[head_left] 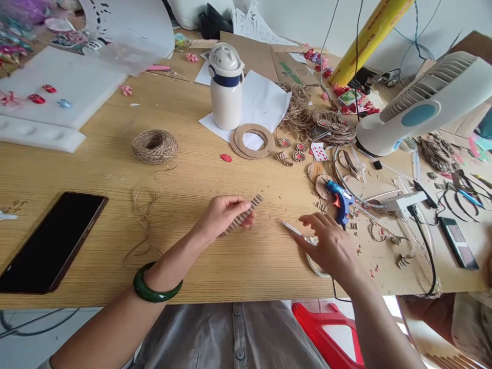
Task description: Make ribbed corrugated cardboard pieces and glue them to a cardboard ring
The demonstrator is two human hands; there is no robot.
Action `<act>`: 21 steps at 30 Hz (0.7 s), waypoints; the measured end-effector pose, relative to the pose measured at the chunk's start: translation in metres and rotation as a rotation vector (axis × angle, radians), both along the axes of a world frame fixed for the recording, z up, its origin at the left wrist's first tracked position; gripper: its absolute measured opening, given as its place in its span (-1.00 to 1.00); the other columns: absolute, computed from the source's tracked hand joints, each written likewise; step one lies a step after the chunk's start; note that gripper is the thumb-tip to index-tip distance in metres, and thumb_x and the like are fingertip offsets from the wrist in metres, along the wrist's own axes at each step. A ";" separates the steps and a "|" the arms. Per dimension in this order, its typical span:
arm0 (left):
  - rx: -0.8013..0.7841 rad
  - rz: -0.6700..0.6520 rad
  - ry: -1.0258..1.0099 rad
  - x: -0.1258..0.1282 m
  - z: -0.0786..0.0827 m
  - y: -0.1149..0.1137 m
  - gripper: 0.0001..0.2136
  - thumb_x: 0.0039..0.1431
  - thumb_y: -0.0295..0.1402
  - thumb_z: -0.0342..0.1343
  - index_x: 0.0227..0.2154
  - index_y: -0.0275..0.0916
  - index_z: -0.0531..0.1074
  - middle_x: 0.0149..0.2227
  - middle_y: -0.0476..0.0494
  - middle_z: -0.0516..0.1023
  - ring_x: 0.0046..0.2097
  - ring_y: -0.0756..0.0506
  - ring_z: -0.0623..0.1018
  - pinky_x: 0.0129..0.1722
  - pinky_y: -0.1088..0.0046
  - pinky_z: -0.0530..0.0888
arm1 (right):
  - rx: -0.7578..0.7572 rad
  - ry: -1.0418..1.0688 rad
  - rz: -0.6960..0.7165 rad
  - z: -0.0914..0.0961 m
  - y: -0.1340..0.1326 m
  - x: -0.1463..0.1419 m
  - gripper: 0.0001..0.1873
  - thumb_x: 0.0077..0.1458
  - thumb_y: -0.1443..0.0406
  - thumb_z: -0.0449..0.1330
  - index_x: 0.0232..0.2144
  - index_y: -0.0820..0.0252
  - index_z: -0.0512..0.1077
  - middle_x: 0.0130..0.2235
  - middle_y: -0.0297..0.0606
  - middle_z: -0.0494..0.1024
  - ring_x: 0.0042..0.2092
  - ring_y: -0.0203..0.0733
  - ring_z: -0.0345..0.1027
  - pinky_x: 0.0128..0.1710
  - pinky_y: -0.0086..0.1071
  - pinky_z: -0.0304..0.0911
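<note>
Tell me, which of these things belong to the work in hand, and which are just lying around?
In use: left hand pinching a corrugated cardboard strip; right hand at the scissors.
Lying about: twine ball, black phone, white bottle, fan.

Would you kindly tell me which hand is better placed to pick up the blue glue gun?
The right, I'd judge: the right hand lies closest to the blue glue gun, while the left hand is busy gripping the corrugated cardboard strip.

Single head-worn camera sits above the near edge of the wooden table (115, 246), facing forward and down, with the left hand (223, 218) and right hand (326, 246) in close view.
</note>
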State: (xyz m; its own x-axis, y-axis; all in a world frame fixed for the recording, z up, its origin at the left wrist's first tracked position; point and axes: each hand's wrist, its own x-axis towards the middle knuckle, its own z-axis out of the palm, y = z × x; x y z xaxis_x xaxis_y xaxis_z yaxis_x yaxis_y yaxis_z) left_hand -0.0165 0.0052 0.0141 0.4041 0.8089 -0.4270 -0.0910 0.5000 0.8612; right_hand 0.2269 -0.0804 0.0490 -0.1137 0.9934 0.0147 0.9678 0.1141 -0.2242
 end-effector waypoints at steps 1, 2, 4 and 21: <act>0.009 0.025 -0.003 -0.001 -0.001 0.001 -0.71 0.05 -0.17 0.32 -0.37 -0.36 0.55 -0.38 -0.21 0.66 -0.40 -0.09 0.64 -0.39 0.41 0.58 | 0.021 -0.060 0.022 -0.003 -0.011 0.007 -0.69 0.17 0.15 0.24 -0.10 0.21 0.48 -0.16 -0.10 0.59 -0.10 0.06 0.45 -0.25 -0.17 0.39; 0.019 0.049 -0.007 -0.001 -0.002 0.003 -0.71 0.05 -0.19 0.32 -0.38 -0.37 0.54 -0.39 -0.21 0.66 -0.41 -0.08 0.63 -0.39 0.41 0.58 | 0.037 -0.095 0.047 -0.008 -0.022 0.013 -0.67 0.19 0.17 0.22 -0.05 0.22 0.46 -0.11 -0.09 0.58 -0.07 0.08 0.43 -0.21 -0.15 0.39; 0.042 0.086 -0.025 0.000 -0.003 0.004 -0.72 0.07 -0.19 0.31 -0.38 -0.38 0.54 -0.38 -0.21 0.66 -0.40 -0.07 0.62 -0.38 0.42 0.58 | 0.082 -0.105 0.061 -0.023 -0.038 0.022 -0.69 0.23 0.22 0.18 -0.01 0.22 0.45 -0.05 -0.07 0.56 -0.03 0.07 0.40 -0.14 -0.13 0.40; 0.072 -0.024 0.017 0.011 0.010 0.007 -0.72 0.07 -0.16 0.28 -0.37 -0.33 0.55 -0.39 -0.18 0.64 -0.47 -0.05 0.58 -0.51 0.48 0.50 | -0.190 1.014 -0.200 -0.024 0.039 -0.040 -0.68 0.21 0.09 0.17 -0.12 0.15 0.49 -0.17 -0.17 0.60 -0.23 -0.15 0.50 -0.15 -0.23 0.43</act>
State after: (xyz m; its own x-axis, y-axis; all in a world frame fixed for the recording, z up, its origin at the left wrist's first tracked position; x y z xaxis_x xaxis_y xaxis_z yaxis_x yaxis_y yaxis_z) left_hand -0.0051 0.0122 0.0244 0.4166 0.8280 -0.3752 -0.0646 0.4386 0.8964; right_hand 0.1873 -0.0418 0.0249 0.0312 0.9887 -0.1469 0.3135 -0.1493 -0.9378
